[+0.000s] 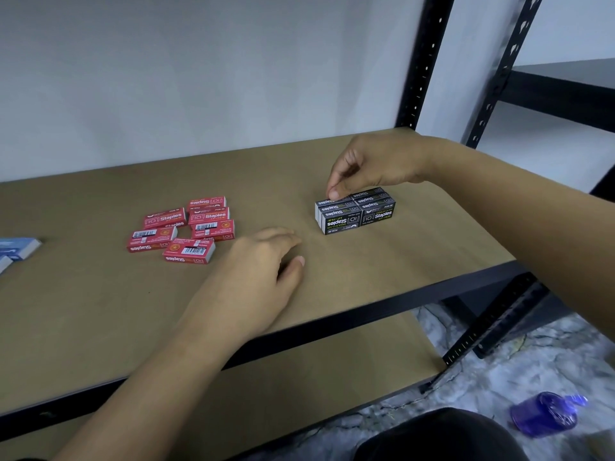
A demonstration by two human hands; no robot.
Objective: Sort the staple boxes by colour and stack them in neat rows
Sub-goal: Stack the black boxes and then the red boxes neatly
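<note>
**Head view (sole cam)**

1. black staple boxes (pixel 355 211): centre-right of frame, on brown shelf (pixel 100 311). Packed tight into one squared block, two layers high by the look, labels mostly aligned. Count per layer uncertain.

2. right hand (pixel 372 164): above block, reaching in from right edge of frame. Fingers (pixel 333 194) curled narrow, thumb and forefinger pinching top box at upper-left corner of block.

3. left hand (pixel 263 264): centre of frame, between black and red groups, touching neither. Fingers relaxed, loosely spread, holding nothing. Slightly blurred; contact w/ shelf hard to tell.

4. red staple boxes (pixel 181 227): centre-left, half a dozen or so. Loose cluster, lying flat at mixed angles, some logo up, some barcode up, a few overlapping. Not in rows.

5. blue boxes (pixel 18 248): far left edge, partly cut off. Arrangement can't be told.

6. Misc.: black rack upright (pixel 419 61), upper right. Purple bottle (pixel 545 415) lying on floor, lower right.

Step in hand (est.): seating or squaring a top box on black block. Black group looks near done.

Next (prob.): let go, move on to reds, left hand nearest. Calls for turning each box same way up, butting edges, then layering. Blues after.
</note>
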